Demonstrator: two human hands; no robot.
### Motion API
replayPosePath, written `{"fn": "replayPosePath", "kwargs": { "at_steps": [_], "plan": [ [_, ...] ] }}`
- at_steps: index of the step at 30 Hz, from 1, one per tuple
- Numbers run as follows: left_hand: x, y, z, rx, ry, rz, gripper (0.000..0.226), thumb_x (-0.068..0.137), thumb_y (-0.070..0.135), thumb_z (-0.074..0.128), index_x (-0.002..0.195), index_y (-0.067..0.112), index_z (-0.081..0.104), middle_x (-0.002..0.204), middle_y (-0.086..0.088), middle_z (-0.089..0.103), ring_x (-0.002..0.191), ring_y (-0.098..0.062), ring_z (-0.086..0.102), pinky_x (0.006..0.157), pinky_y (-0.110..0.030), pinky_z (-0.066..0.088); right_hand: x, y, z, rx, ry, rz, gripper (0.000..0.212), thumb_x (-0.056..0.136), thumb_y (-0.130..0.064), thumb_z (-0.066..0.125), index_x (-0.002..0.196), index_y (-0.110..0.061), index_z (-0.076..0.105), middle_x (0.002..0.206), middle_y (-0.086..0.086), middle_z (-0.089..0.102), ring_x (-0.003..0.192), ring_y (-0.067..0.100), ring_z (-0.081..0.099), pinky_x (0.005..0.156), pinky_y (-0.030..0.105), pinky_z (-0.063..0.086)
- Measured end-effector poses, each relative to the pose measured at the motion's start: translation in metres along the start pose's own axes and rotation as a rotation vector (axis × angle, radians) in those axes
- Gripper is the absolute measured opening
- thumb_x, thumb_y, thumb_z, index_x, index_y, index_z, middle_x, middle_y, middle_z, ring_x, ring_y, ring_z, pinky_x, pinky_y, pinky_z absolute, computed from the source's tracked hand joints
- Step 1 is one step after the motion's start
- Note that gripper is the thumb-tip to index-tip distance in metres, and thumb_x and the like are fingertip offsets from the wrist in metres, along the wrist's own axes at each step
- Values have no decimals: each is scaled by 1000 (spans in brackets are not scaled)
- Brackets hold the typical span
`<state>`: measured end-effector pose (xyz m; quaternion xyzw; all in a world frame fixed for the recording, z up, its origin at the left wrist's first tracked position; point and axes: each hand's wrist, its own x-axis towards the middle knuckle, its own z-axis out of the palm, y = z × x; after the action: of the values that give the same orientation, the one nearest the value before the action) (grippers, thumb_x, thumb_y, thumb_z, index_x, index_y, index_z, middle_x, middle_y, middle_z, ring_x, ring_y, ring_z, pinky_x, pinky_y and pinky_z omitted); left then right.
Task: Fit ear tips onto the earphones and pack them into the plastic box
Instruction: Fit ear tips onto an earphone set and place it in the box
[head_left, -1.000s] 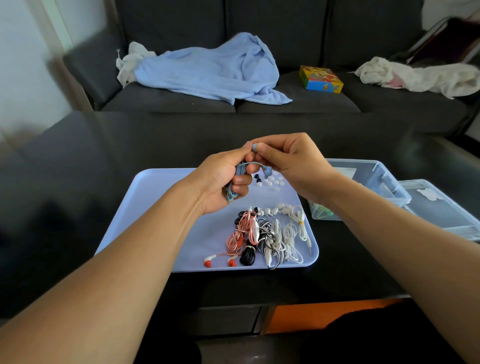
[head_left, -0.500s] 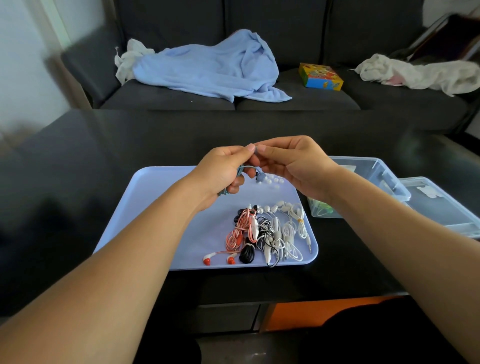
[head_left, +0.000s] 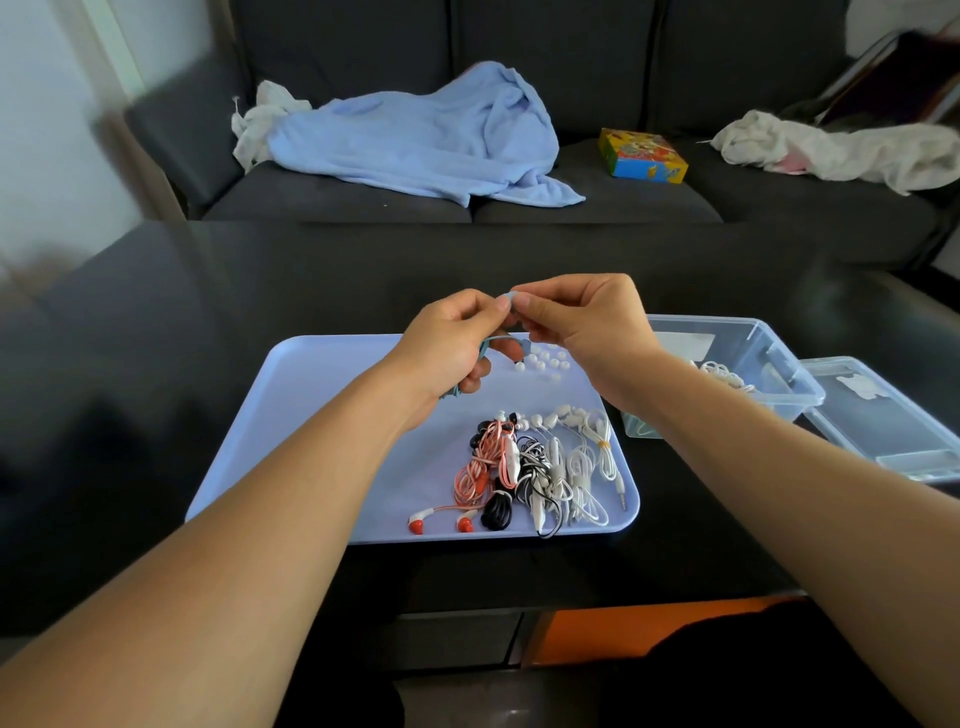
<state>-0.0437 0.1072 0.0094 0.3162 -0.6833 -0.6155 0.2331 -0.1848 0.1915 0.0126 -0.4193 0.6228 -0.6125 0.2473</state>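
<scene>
Mid-fit on the blue earphones (head_left: 485, 347), held up over the lavender tray (head_left: 332, 415). Left hand (head_left: 449, 345) wrapped round the bundled cord and pinching the bud; right hand (head_left: 576, 317) pinching what looks like a blue ear tip (head_left: 508, 297) against it, though too small to be sure. Best bet: keep the bud steady, roll the tip on evenly. Spare white ear tips (head_left: 543, 361) close by; clear plastic box (head_left: 743, 364) open just right of the tray.

My blue earphone (head_left: 506, 299) sits mid-frame; more earphones (head_left: 535, 467) and white tips (head_left: 545, 361) lie below; clear box (head_left: 748, 364) right.
</scene>
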Motion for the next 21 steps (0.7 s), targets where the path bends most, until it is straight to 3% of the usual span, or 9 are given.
{"fn": "replayPosePath", "kwargs": {
  "at_steps": [5, 7, 8, 10, 13, 16, 21],
  "plan": [
    [-1, -2, -2, 25, -6, -57, 24, 103, 34, 51, 103, 14, 64, 87, -5, 77, 53, -11, 40, 45, -20, 35, 2, 2, -3, -70, -113, 68, 14, 91, -16, 72, 102, -10, 78, 90, 6, 78, 83, 21, 73, 74, 25, 60],
    [-1, -1, -2, -44, -7, -109, 24, 102, 33, 54, 109, 13, 65, 88, -4, 77, 51, -9, 39, 44, -19, 34, 7, 4, -8, -42, -47, 116, 15, 94, -20, 69, 102, -10, 77, 89, 8, 77, 80, 19, 73, 72, 27, 60],
    [0, -1, -2, -108, 1, -144, 23, 101, 32, 56, 112, 14, 65, 89, -3, 77, 50, -8, 39, 43, -18, 33, 11, 7, -12, -113, 17, 103, 14, 94, -21, 69, 101, -11, 77, 87, 8, 76, 76, 19, 72, 71, 28, 59],
    [1, 1, -5, -266, 8, -224, 19, 100, 28, 59, 112, 15, 66, 95, 1, 78, 48, -4, 39, 40, -14, 32, 18, 19, -18, -529, 64, -17, 11, 91, -19, 73, 97, -11, 78, 85, 5, 75, 74, 19, 70, 70, 28, 57],
    [1, 1, -11, -437, -23, -320, 10, 100, 23, 58, 106, 18, 65, 103, 6, 77, 49, -2, 45, 37, -12, 31, 21, 38, -16, -1085, -110, -57, 15, 89, -20, 76, 101, -11, 75, 97, 5, 71, 82, 21, 66, 76, 30, 55],
    [0, 0, -12, -470, -47, -351, 9, 100, 24, 57, 104, 19, 65, 104, 6, 77, 50, -2, 48, 36, -12, 31, 23, 49, -9, -1280, -140, 2, 18, 91, -23, 73, 102, -9, 69, 91, 7, 64, 79, 23, 64, 75, 35, 58],
    [-2, 2, -11, -443, -44, -337, 16, 97, 29, 62, 108, 18, 66, 105, 6, 76, 48, -3, 45, 37, -11, 31, 25, 55, -2, -1369, -125, 7, 16, 91, -14, 71, 105, -9, 64, 82, 4, 55, 74, 22, 60, 66, 30, 52]
  ]
}}
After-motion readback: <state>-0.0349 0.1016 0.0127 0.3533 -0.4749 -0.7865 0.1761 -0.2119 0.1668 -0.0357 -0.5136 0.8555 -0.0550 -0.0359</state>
